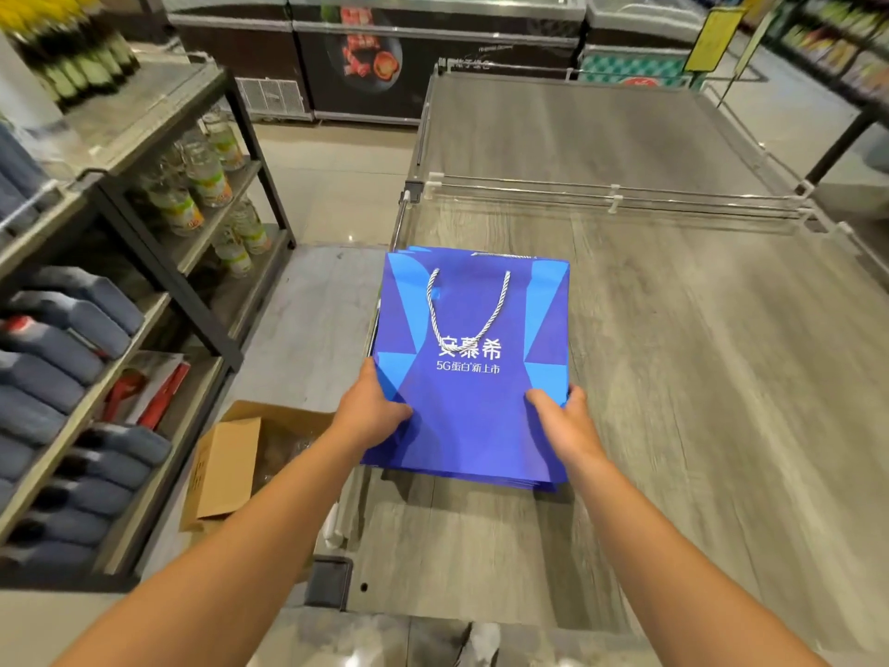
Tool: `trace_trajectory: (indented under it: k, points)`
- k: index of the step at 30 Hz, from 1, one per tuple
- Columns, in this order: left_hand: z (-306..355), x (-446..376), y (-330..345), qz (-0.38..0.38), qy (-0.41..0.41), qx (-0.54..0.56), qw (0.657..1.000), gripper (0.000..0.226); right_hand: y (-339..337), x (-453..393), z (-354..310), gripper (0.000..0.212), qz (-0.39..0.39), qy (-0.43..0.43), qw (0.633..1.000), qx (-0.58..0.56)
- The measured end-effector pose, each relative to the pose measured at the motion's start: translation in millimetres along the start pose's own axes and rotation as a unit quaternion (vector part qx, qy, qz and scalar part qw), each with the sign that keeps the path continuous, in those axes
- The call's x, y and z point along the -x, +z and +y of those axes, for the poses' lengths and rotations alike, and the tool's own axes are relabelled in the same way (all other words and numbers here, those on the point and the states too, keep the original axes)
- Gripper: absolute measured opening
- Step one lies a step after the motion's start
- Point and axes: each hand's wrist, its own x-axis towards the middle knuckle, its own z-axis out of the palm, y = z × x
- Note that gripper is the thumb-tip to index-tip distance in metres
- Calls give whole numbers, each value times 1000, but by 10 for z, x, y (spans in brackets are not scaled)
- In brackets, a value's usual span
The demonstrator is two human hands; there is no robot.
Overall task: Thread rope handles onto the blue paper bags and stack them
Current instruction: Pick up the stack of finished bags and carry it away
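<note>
You hold the top blue bag (474, 377) flat by both side edges near its bottom end: your left hand (370, 409) pinches the 9 o'clock edge, thumb on top, fingers tucked under; your right hand (565, 418) pinches the 3 o'clock edge the same way. Both grips are closed on the bag, neither spread. The bag's long axis runs 6 to 12 o'clock, away from you, mouth at 12. Its white rope handle (469, 308) is already threaded and lies looped down over the front face toward 6. The bag sits on or just over the stack of blue bags (529, 482), whose edges peek out at 6 o'clock and at 9; whether it rests on them or hovers, you cannot tell. The stack lies on the grey tabletop (697, 377), close to its 9 o'clock edge. Both hands are equally near, one per side, so squaring probably means shifting the bag along that 6–12 axis until the edges line up. The cardboard box (226, 469) sits on the floor at 8 o'clock.
</note>
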Motion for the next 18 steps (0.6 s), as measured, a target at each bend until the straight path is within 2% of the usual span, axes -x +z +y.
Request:
trace_trajectory:
  k: [4, 7, 10, 13, 16, 18]
  points:
    - [77, -44, 47, -8, -31, 46, 998, 79, -32, -39, -28, 40, -6, 6, 1000, 7]
    - [115, -117, 79, -17, -57, 122, 991, 86, -62, -69, -24, 39, -3, 4, 1000, 18]
    - [176, -173, 121, -21, -70, 161, 984, 79, -136, -134, -10, 40, -6, 5, 1000, 9]
    - [260, -183, 249, -36, -68, 155, 985, 75, -296, -216, 18, 40, 1, 12, 1000, 0]
    - [350, -173, 378, -45, -64, 145, 986, 92, -452, -295, 59, 40, 2, 18, 1000, -3]
    - [354, -185, 395, -28, -62, 72, 995, 110, -496, -317, 74, 39, -2, 14, 1000, -1]
